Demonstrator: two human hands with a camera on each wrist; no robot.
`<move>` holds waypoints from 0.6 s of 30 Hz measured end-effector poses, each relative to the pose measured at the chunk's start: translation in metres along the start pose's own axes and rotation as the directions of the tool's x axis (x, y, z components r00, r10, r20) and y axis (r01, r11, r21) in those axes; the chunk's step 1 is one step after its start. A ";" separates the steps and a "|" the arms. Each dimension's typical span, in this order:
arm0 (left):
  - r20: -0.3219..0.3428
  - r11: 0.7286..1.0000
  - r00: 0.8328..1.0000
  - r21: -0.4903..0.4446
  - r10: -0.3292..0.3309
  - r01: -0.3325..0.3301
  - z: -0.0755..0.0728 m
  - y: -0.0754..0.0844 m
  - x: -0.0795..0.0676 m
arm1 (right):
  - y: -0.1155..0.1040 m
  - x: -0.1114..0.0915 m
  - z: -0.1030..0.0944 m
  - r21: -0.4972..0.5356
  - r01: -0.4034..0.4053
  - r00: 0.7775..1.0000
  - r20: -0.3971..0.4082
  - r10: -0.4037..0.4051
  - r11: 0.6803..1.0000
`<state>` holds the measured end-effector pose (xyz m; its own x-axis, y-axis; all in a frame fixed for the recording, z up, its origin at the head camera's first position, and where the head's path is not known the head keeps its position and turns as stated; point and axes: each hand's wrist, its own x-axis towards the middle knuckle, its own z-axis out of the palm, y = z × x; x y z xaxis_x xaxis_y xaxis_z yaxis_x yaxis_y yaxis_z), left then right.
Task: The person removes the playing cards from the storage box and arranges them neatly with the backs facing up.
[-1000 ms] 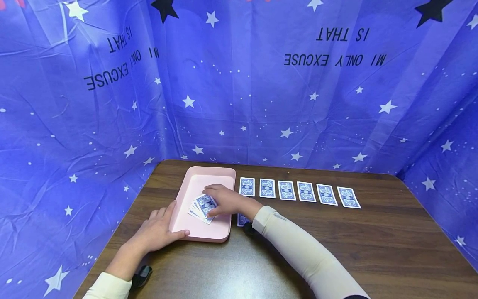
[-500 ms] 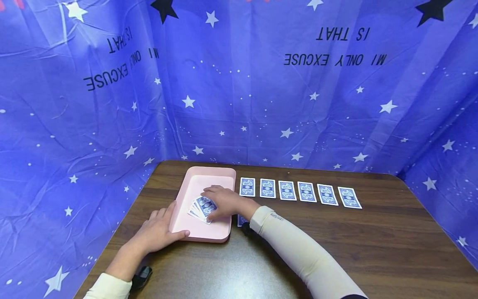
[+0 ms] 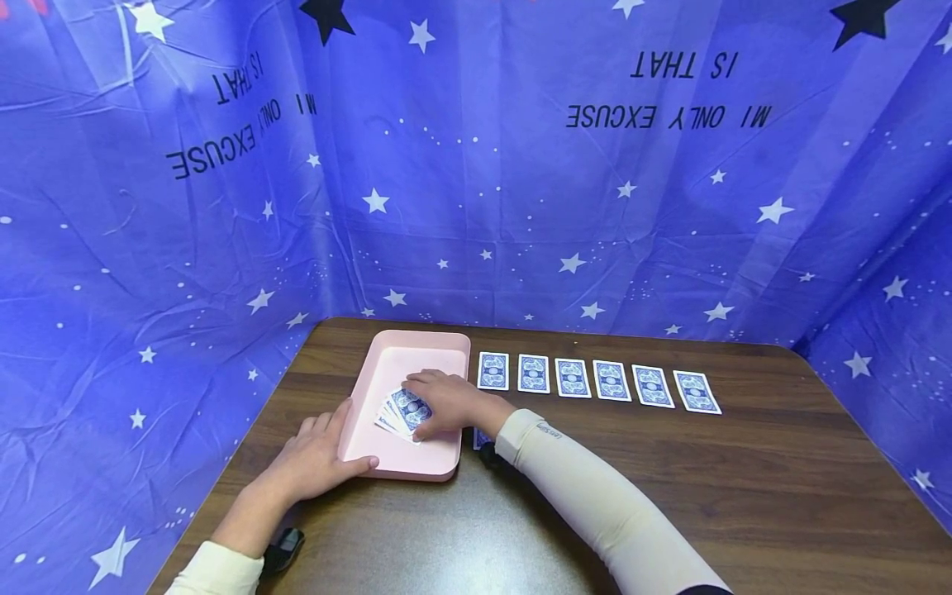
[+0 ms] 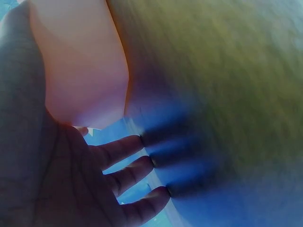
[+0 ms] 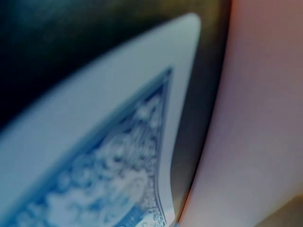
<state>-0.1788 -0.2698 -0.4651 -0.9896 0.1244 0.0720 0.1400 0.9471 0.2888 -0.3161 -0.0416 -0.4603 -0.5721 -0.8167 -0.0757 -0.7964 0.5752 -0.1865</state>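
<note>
A pale pink tray (image 3: pixel 427 340) stands at the left of the table with a fanned group of blue-backed playing cards (image 3: pixel 407 406) in it. My right hand (image 3: pixel 448 402) reaches over the tray's right wall and holds the cards, thumb at their near edge and fingers at the far one. The fingertips are partly hidden. At the tray's near left corner lies my left hand (image 3: pixel 316 453), its index finger along the left wall and thumb at the near edge. In the left wrist view, three extended fingers (image 4: pixel 135 171) point down beside the tray (image 4: pixel 90 80).
Several face-down cards (image 3: pixel 573 378) form a row to the right of the tray. Another card (image 3: pixel 481 440) lies partly under the right wrist; a card (image 5: pixel 109 156) fills much of the right wrist view beside the tray wall (image 5: pixel 255 94). Blue starry cloth (image 3: pixel 476 207) surrounds the wooden table (image 3: pixel 595 463).
My right hand and forearm have shifted very slightly left over the cards. The left hand, the tray and the row of cards have stayed in place.
</note>
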 end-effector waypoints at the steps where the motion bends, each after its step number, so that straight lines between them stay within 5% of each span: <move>1: 0.000 1.000 1.000 0.000 -0.001 0.001 0.000 0.000 0.000 | 0.000 0.000 0.000 -0.001 -0.002 1.000 0.001 0.002 1.000; 18: -0.018 1.000 1.000 0.008 0.007 -0.007 0.000 -0.001 0.000 | -0.002 0.001 -0.001 -0.009 -0.027 0.999 -0.021 0.027 1.000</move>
<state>-0.1787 -0.2704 -0.4656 -0.9879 0.1256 0.0907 0.1464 0.9485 0.2808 -0.3150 -0.0430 -0.4594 -0.5973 -0.7997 -0.0606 -0.7823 0.5977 -0.1753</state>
